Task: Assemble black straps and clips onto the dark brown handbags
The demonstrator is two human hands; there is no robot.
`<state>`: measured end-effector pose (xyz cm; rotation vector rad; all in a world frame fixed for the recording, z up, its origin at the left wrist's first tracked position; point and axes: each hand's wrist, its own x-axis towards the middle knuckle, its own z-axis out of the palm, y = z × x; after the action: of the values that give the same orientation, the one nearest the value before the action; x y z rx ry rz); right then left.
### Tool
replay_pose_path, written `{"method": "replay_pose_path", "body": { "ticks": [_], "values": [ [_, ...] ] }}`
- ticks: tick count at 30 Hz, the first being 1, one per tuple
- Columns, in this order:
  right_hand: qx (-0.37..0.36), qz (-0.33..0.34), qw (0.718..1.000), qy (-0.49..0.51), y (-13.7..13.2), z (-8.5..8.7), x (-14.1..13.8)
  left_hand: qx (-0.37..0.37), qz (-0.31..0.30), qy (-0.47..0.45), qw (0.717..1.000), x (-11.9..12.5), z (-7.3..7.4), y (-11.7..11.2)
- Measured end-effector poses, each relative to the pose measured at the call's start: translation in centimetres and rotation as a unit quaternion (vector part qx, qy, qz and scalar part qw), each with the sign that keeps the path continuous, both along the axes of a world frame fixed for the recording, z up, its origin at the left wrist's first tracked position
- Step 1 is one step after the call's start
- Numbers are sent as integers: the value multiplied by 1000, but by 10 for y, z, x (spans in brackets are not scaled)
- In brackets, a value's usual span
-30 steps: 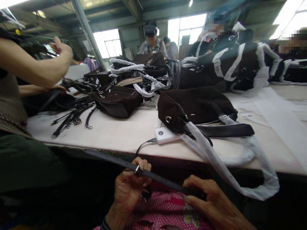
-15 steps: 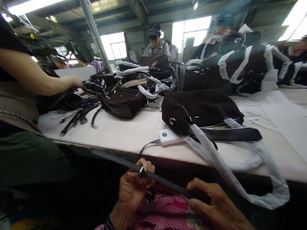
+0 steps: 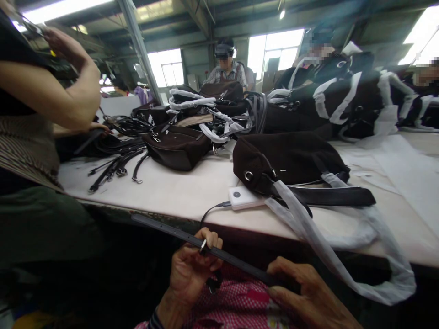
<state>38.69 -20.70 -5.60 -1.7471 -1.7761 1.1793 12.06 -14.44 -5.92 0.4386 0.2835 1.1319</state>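
Black strap is lying slantwise across my view, just below the table edge and above a pink checked cloth on the lap. I am watching the left hand pinching it at a small metal loop, fingers curled around the band, while the right hand is closing over its lower end. Its free end is sticking out to the left, in the air. Beyond, a white power bank is sitting on the table, touching a dark brown bag whose white-wrapped handle is hanging over the edge. Farther back, another bag and a heap of loose straps are lying near a co-worker's raised arm.
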Motion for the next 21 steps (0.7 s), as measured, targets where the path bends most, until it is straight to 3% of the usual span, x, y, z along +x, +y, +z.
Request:
{"method": "replay_pose_path", "body": {
  "ticks": [9,21],
  "values": [
    [3,-11,1000,5,-2,13,-7,-15,1,5,1000,0,-1,0],
    [-4,-42,999,12,-6,11,-9,-25,7,-7,1000,0,-3,0]
  ]
}}
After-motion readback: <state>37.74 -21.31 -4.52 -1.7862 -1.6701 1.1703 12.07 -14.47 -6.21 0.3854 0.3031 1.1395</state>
